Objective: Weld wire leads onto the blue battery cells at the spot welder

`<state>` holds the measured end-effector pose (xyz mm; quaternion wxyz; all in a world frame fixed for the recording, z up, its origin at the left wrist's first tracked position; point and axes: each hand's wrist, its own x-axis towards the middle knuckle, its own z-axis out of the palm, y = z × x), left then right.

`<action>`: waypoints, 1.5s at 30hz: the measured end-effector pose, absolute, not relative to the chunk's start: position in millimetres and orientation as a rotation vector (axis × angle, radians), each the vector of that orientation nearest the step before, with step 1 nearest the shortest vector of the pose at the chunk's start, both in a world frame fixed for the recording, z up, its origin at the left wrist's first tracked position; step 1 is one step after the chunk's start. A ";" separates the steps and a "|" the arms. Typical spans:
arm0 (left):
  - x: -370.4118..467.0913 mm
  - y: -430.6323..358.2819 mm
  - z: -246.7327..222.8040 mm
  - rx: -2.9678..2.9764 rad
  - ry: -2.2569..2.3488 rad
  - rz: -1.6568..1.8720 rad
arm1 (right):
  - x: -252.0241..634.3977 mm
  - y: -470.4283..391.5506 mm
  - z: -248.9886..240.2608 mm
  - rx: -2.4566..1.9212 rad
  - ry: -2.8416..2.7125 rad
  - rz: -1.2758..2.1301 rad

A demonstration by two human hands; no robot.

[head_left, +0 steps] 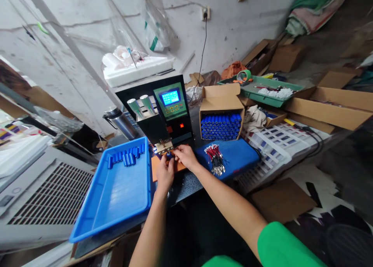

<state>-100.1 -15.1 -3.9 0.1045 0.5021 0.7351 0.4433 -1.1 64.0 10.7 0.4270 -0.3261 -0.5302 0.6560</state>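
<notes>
A black machine with a lit blue screen [170, 97] stands on the table, its metal electrodes [163, 146] low at the front. Right below them, my left hand [165, 173] pinches a blue cylindrical cell [169, 155] between thumb and fingers. From the right, my right hand [185, 156] reaches to the same spot with its fingers pressed together; whatever it grips is too small to make out. Both hands are over an orange board [155, 171]. A bundle of red and black wires [215, 158] lies to the right on a blue pad [239, 154].
At the left, a blue tray [116, 197] holds several blue cells [130, 157]. A cardboard box [220, 92] packed with cells stands behind the pad. Farther back are a steel flask [122, 123], a green tray [259, 89] and a white crate [271, 152].
</notes>
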 end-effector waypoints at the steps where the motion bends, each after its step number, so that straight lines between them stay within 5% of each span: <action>1: -100.3 -15.1 -4.0 1.477 2.164 1.309 | -2.8 64.3 10.1 -0.826 -1.340 1.627; 45: -98.8 -17.1 -7.3 1.443 2.175 1.331 | -2.5 53.7 18.3 -0.930 -1.597 1.288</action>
